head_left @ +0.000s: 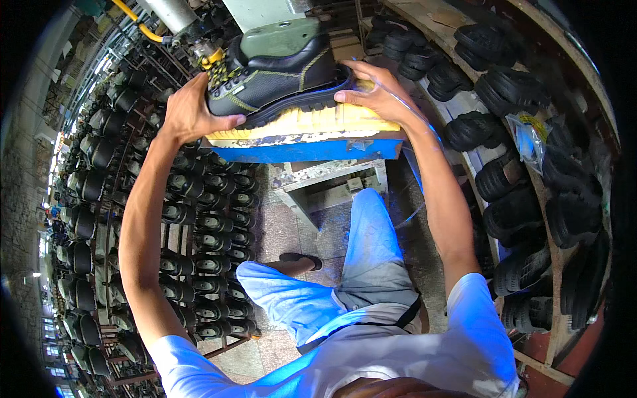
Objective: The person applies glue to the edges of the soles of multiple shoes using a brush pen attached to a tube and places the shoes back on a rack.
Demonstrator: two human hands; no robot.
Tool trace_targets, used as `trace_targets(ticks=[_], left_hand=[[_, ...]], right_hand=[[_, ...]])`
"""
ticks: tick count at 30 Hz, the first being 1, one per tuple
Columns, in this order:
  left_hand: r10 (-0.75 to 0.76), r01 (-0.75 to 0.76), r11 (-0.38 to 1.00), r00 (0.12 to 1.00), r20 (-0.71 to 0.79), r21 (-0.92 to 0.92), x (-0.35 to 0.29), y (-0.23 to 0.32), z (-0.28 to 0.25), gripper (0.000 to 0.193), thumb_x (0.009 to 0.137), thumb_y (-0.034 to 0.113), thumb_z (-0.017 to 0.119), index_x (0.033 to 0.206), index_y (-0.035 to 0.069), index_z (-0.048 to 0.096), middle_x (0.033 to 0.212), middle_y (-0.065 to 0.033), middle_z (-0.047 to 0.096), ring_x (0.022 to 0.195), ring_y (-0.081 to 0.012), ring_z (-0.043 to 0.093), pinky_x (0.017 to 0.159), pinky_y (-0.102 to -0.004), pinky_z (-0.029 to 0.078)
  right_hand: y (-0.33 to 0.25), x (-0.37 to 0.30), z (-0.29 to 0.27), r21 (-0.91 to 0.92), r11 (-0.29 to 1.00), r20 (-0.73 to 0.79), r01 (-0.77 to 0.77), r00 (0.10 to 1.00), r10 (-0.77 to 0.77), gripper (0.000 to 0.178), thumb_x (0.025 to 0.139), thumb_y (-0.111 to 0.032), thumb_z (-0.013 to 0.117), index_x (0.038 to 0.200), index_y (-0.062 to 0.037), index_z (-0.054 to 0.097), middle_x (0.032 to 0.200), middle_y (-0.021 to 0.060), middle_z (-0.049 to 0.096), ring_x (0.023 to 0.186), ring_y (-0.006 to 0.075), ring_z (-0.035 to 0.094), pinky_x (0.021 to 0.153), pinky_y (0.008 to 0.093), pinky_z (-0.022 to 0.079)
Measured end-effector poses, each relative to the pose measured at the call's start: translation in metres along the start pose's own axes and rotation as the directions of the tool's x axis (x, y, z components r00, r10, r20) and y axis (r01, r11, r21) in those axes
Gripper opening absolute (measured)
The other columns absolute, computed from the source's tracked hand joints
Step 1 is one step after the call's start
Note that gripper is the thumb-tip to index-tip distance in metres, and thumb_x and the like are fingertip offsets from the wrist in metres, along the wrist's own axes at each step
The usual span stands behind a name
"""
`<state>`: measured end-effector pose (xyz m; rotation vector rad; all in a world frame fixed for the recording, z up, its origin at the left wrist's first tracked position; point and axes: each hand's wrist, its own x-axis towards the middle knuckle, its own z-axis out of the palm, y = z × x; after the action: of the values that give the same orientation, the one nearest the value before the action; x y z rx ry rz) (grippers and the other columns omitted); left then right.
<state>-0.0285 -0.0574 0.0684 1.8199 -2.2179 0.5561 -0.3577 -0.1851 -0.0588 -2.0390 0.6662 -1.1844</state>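
Observation:
A black leather work boot (282, 76) with yellow stitching and black-and-yellow laces rests on a yellow block (312, 123). A green last (279, 38) fills its opening. Under the upper lies a thick black rubber sole (295, 103), with a gap showing between the two near the heel. My left hand (189, 111) grips the toe end, its thumb pressed along the sole's near edge. My right hand (379, 98) closes round the heel end of the sole, thumb on the near side, fingers behind. The far side of the boot is hidden.
The yellow block sits on a blue base (305, 152) over a metal stand (298, 178). Racks of lasted boot uppers (212, 242) stand on the left. Shelves of black soles (511, 219) line the right. A machine cylinder (171, 13) with a yellow hose is behind.

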Motion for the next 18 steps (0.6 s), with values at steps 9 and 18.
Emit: trace_targets(ticks=[9,18], left_hand=[[-0.043,0.053,0.998,0.979,0.201,-0.043,0.017,0.006,0.01,0.104,0.057,0.074,0.075,0.121,-0.006,0.06,0.11,-0.0265,0.068,0.104,-0.0412,0.067,0.095,-0.0475,0.052],[-0.077,0.064,0.996,0.963,0.259,0.056,0.017,0.016,0.011,0.11,0.06,0.083,0.068,0.121,-0.008,0.057,0.11,-0.0289,0.067,0.103,-0.0429,0.067,0.094,-0.0484,0.053]], right_hand=[[0.006,0.013,-0.012,0.224,0.97,0.193,-0.095,0.98,0.051,0.084,0.077,-0.031,0.089,0.143,0.0039,0.05,0.141,0.0205,0.057,0.133,0.0332,0.052,0.11,0.0413,0.043],[-0.003,0.018,-0.014,0.22,0.946,0.274,-0.24,0.945,0.176,0.088,0.077,-0.026,0.088,0.147,0.0041,0.044,0.147,0.021,0.051,0.137,0.0273,0.048,0.116,0.0376,0.036]])
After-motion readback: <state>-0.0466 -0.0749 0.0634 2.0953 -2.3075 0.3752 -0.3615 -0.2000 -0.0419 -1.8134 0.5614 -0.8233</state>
